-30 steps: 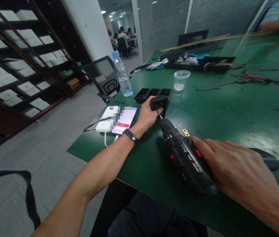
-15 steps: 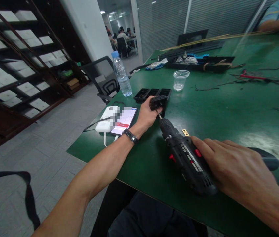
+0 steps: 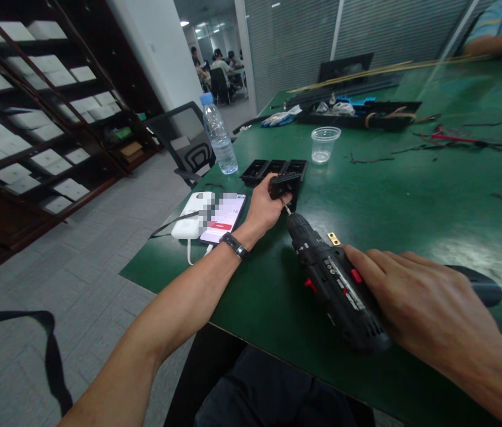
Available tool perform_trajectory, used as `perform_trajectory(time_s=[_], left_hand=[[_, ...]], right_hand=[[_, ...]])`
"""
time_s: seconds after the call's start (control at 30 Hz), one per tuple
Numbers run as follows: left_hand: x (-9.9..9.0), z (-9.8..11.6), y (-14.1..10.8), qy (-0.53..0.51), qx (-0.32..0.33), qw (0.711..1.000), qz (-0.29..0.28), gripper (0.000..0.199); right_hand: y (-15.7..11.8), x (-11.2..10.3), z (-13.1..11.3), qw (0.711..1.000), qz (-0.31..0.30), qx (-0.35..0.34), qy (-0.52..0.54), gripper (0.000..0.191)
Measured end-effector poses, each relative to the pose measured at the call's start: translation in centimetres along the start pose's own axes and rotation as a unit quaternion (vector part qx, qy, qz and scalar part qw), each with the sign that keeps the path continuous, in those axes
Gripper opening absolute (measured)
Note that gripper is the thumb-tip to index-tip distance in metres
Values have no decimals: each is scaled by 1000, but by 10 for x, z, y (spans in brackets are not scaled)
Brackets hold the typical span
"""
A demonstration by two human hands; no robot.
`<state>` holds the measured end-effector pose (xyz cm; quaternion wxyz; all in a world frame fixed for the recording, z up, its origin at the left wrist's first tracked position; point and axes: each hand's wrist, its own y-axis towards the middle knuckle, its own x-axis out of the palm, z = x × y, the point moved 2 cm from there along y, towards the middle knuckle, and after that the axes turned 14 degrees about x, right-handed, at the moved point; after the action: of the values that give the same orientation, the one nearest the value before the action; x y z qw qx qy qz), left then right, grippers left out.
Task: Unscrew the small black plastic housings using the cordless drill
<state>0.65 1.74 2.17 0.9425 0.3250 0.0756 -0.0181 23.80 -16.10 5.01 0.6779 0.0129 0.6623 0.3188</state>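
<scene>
My left hand [image 3: 268, 203] grips a small black part [image 3: 284, 184] close in front of the black compartment trays [image 3: 275, 169]. Around the body of a black power drill [image 3: 335, 279] with red switches, my right hand [image 3: 415, 290] is closed. The bit of the drill points up and left and reaches the underside of the black part by my left fingertips; the exact contact point is too small to tell. A small brass plate [image 3: 333, 239] with holes shows just beside the drill.
A water bottle [image 3: 221, 139], a phone [image 3: 226, 216] and a white power bank [image 3: 192, 216] are at the left. Farther back are a plastic cup [image 3: 323, 145], a black tool tray [image 3: 379, 120] and wires [image 3: 455, 139]. A person's arm [image 3: 499, 42] rests at the far right.
</scene>
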Motion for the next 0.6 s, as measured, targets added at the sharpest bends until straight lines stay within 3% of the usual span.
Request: perform_trajectory(time_s=[0.6], left_hand=[[0, 1, 1, 3, 1, 1000, -5, 32]], right_hand=[[-1, 2, 1, 1000, -8, 3, 2, 57]])
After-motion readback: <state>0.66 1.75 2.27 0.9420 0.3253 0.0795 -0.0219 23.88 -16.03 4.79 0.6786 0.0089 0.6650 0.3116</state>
